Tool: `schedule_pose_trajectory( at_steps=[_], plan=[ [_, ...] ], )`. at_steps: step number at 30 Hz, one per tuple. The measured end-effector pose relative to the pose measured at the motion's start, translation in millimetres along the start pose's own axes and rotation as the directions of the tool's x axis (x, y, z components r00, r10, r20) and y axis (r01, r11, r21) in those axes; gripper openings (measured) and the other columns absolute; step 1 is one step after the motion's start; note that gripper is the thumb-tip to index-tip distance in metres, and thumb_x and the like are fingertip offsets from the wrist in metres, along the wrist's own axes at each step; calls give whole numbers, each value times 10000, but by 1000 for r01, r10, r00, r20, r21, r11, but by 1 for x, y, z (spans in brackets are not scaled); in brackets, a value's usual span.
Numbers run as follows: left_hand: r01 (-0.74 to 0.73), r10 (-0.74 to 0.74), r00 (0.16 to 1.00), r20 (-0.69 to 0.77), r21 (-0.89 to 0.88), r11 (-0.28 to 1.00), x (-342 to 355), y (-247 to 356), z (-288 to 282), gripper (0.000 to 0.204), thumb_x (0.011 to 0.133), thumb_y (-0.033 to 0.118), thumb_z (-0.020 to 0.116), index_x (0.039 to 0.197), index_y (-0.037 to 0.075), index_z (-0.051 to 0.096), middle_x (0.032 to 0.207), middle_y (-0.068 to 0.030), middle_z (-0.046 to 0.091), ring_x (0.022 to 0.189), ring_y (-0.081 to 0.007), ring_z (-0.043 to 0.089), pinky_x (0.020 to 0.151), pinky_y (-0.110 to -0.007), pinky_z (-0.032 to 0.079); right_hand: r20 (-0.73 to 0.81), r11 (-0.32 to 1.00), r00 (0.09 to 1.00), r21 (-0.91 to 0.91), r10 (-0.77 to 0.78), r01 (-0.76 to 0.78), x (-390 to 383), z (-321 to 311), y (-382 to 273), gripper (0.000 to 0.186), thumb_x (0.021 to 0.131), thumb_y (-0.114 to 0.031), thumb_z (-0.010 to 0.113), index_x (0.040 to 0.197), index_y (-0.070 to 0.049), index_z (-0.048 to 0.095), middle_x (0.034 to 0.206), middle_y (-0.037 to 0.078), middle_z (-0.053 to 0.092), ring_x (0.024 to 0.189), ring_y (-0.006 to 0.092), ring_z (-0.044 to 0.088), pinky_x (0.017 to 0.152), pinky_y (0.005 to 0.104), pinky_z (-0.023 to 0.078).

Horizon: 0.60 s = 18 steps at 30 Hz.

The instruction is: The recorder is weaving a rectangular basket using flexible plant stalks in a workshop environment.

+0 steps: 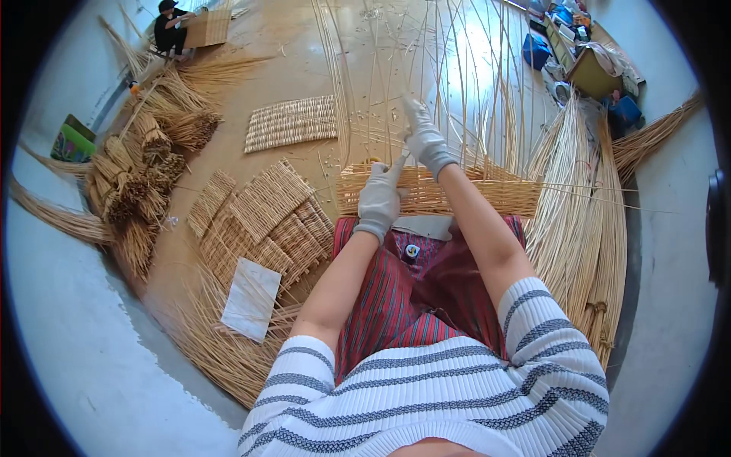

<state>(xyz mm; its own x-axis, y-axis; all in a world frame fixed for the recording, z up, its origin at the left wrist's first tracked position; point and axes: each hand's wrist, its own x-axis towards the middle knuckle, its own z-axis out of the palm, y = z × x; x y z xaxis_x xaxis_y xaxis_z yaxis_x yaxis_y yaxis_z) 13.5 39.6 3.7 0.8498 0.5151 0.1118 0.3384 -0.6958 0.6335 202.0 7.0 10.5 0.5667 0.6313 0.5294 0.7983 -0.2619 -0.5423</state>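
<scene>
A partly woven wicker piece (487,196) lies across my lap, with long loose canes (464,76) fanning away from its far edge. My left hand (379,196), in a pale work glove, is closed on its left part, thumb and forefinger pointing up toward the far edge. Just beyond that edge is my right hand (428,141), gloved too, reaching among the canes. Its fingertips are smeared by motion, so what they hold, if anything, cannot be made out. A few thin cane ends stick out to the right of the weave.
Finished woven panels (266,206) are stacked at the left, another panel (291,123) beyond them. Cane bundles (145,167) line the left wall; long pale canes (575,213) lie at the right. A person (169,29) sits far left with a panel. Clutter (586,61) fills the far right.
</scene>
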Motion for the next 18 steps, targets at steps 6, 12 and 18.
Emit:
schedule_pose_trajectory(
  at_steps=[6, 12, 18],
  plan=[
    [-10, 14, 993, -113, 40, 999, -7, -27, 13, 511, 796, 69, 745, 1281, 200, 652, 1294, -132, 539, 1060, -343, 632, 894, -421, 519, -15, 470, 754, 790, 657, -395, -102, -34, -13, 289, 1008, -61, 525, 1295, -64, 491, 905, 79, 674, 756, 141, 650, 616, 280, 549],
    [40, -89, 992, -86, -453, 890, 35, -12, 42, 723, 889, 69, 708, 1527, 203, 395, 1123, -106, 694, 766, -160, 640, 647, -314, 532, -18, 431, 788, 845, 615, -317, -95, -48, 9, 89, 1012, -136, 582, 1048, -56, 597, 867, 50, 668, 717, 114, 644, 607, 256, 548],
    [135, -119, 991, 65, -574, 808, 48, -1, 61, 620, 879, 53, 675, 1465, 80, 474, 1097, -104, 696, 802, -155, 655, 737, -315, 544, -43, 980, 996, 187, 72, -63, -62, -65, -55, 152, 939, -86, 600, 1059, -120, 687, 883, 96, 720, 757, 165, 687, 645, 311, 539]
  ],
)
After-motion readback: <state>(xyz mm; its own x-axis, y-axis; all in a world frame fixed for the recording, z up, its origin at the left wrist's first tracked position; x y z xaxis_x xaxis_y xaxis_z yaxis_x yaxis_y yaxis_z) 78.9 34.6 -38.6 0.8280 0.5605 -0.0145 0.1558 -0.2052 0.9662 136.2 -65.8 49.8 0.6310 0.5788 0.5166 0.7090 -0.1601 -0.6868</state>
